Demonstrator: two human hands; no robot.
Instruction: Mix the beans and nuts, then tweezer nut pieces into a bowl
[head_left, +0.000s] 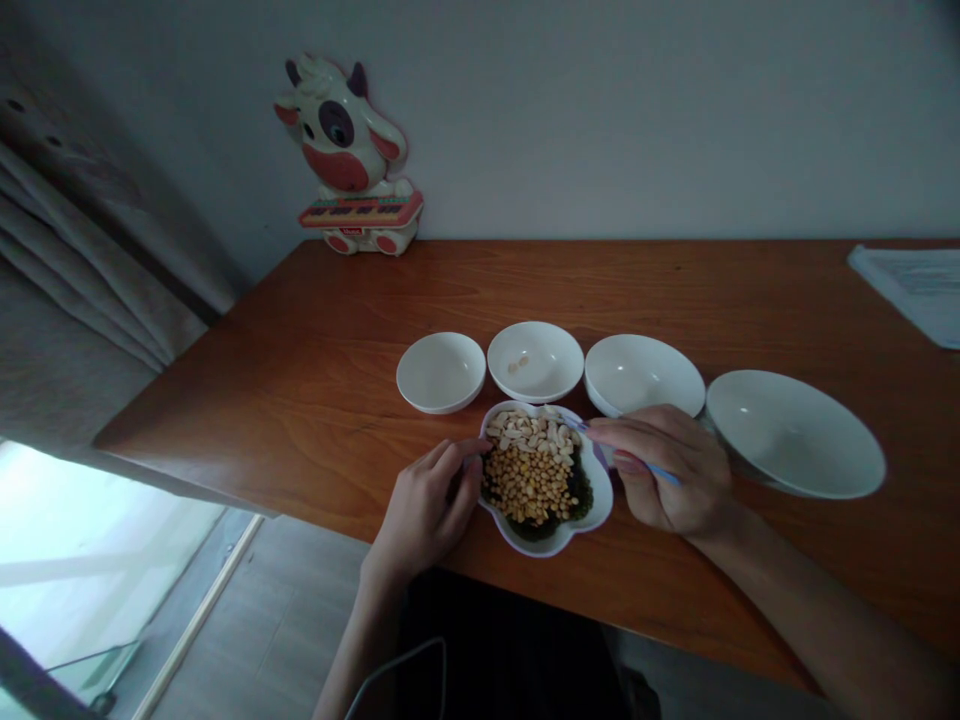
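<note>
A white flower-shaped bowl with a purple rim (544, 548) stands near the table's front edge. Pale flat seeds (529, 432) lie at its far side, yellow beans (529, 482) fill the middle, and small dark green beans (583, 492) show around them. My left hand (429, 505) is closed at the bowl's left rim, fingertips gripping it. My right hand (667, 470) pinches slim blue tweezers (664, 475), their tips over the bowl's far right edge by the pale seeds. Whether the tips hold a seed is too small to tell.
Behind the flower-shaped bowl stand a left white bowl (441, 372), a second bowl (544, 360) with two pale seeds, a third bowl (645, 370) and a far-right bowl (795, 430). A cow toy keyboard (360, 210) leans at the wall; papers (919, 285) lie at right.
</note>
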